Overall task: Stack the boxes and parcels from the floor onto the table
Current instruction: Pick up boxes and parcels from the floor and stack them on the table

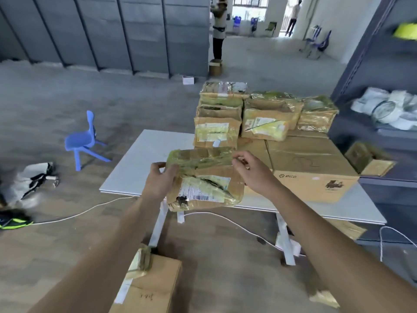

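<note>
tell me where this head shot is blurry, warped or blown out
Head view: motion smear on the yellow item on the shelf; grey partition panels bow from the wide lens; far windows blown out; tape on the stacked parcels glints; taped parcel between left hand and right hand reads fairly sharp.

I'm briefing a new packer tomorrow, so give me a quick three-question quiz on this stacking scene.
1. True or false: the taped parcel is gripped by both the left hand and the right hand.
2. What does the printed brown box rest on? A) a shelf B) the white table C) a chair
3. Fill in: the cardboard box below the arms lies on the ____.
Key: 1 true; 2 B; 3 floor.
</note>
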